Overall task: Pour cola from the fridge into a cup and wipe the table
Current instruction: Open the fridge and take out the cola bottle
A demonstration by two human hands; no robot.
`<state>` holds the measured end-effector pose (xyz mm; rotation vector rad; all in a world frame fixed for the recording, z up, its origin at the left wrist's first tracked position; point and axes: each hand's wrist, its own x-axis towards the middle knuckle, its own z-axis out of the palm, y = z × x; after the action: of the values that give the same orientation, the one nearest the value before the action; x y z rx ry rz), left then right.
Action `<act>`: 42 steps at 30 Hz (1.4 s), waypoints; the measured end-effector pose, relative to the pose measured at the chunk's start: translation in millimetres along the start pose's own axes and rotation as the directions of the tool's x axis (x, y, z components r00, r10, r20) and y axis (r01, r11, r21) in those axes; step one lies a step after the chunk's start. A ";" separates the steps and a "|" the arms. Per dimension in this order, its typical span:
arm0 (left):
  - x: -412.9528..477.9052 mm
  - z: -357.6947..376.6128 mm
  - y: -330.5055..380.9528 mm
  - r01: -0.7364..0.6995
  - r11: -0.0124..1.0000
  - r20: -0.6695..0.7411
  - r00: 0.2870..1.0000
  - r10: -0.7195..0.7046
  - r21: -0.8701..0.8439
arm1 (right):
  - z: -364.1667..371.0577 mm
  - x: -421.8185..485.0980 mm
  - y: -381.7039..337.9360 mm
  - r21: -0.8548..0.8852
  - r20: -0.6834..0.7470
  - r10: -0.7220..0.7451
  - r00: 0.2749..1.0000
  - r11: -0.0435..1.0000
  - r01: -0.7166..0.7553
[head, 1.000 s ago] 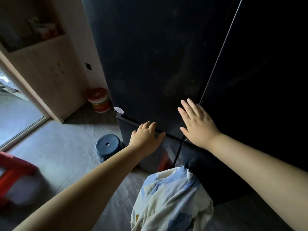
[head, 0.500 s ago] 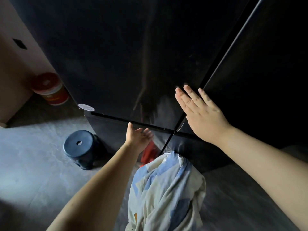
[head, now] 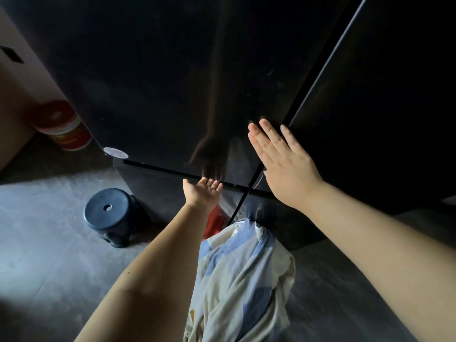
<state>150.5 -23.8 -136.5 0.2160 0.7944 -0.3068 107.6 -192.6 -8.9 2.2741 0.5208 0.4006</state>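
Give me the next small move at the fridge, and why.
Probably pull the upper left door outward with the left hand. Its fingers reach palm-up into the gap along the door's bottom edge, the fridge doors are shut, and no cola is in view. The right hand lies flat and open across the seam between the doors, gripping nothing.

head cam | only one view is given, worn up top and aimed forward and steeply down | black fridge [head: 172, 82] is framed really close, filling the upper frame | grey floor [head: 49, 243] and both forearms are caught below | wide-angle bend is seen at the edges
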 end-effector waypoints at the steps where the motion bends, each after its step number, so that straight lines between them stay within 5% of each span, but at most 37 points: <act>1: -1.6 1.0 0.4 -0.004 1.000 -0.005 1.000 0.004 0.006 | -3.2 -0.3 0.2 0.004 0.009 0.002 1.000 1.000 -0.002; 10: -11.3 -5.5 0.0 -0.022 1.000 -0.013 1.000 0.022 0.014 | -21.2 -7.3 3.2 0.077 0.042 -0.017 0.999 0.997 0.014; 20: -23.3 -25.5 18.3 0.034 0.967 -0.014 0.999 -0.032 0.251 | -35.3 -27.9 -30.1 0.344 -0.054 0.063 0.997 0.938 -0.041; 23: -23.7 -23.9 12.4 0.032 0.976 0.021 0.999 -0.037 0.217 | -43.4 -33.6 -35.4 0.633 -0.086 0.200 0.976 0.767 -0.101; 27: -24.5 -23.9 12.0 0.034 0.980 0.019 0.999 -0.038 0.198 | -50.3 -43.7 -41.0 0.878 0.052 0.509 0.859 0.387 -0.282; 31: -29.1 -22.3 13.2 0.033 0.985 0.034 0.999 -0.039 0.171 | -57.8 -27.1 -41.5 0.899 0.381 0.430 0.818 0.034 -0.436; 34: -29.7 -26.2 12.0 0.047 0.988 0.068 0.996 -0.057 0.148 | -61.5 -19.2 -48.9 0.871 0.488 0.403 0.774 -0.174 -0.459; 38: -35.4 -41.5 15.2 0.043 0.985 0.071 0.996 -0.056 0.168 | -62.3 -17.9 -50.6 0.858 0.510 0.415 0.754 -0.308 -0.411; 42: -64.9 -43.2 20.9 -0.056 0.841 -0.028 0.996 0.084 0.538 | -57.9 -25.0 -47.6 0.848 0.518 0.352 0.780 -0.334 -0.412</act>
<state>86.2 21.0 -117.2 0.7855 0.7332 -0.4534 49.2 -139.3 -8.4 4.1566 -0.3257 0.2171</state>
